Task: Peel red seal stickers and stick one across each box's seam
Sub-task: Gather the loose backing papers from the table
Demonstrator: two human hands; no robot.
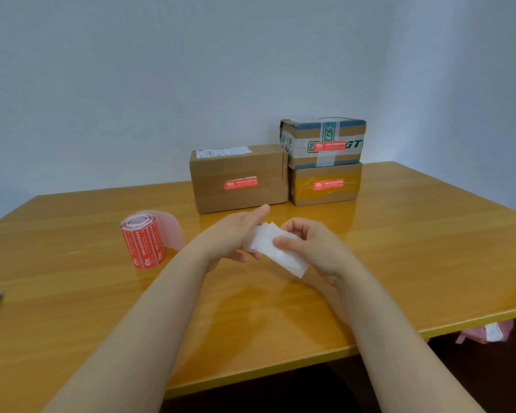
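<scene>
Head view: three cardboard boxes (239, 195) at your table's (72, 317) far side each carry a red seal sticker (240, 182); the sticker roll (143, 244) stands to the left. Your right hand (313, 245) pinches a white backing strip (283, 253) above the table; your left hand (233, 236) touches its other end, thumb straight, grip unclear.

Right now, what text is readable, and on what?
"GT": green print on the top stacked box.
"G": green tape on the same box.
Red seal stickers, sticker roll, white label on the left box: print too small to read.
</scene>
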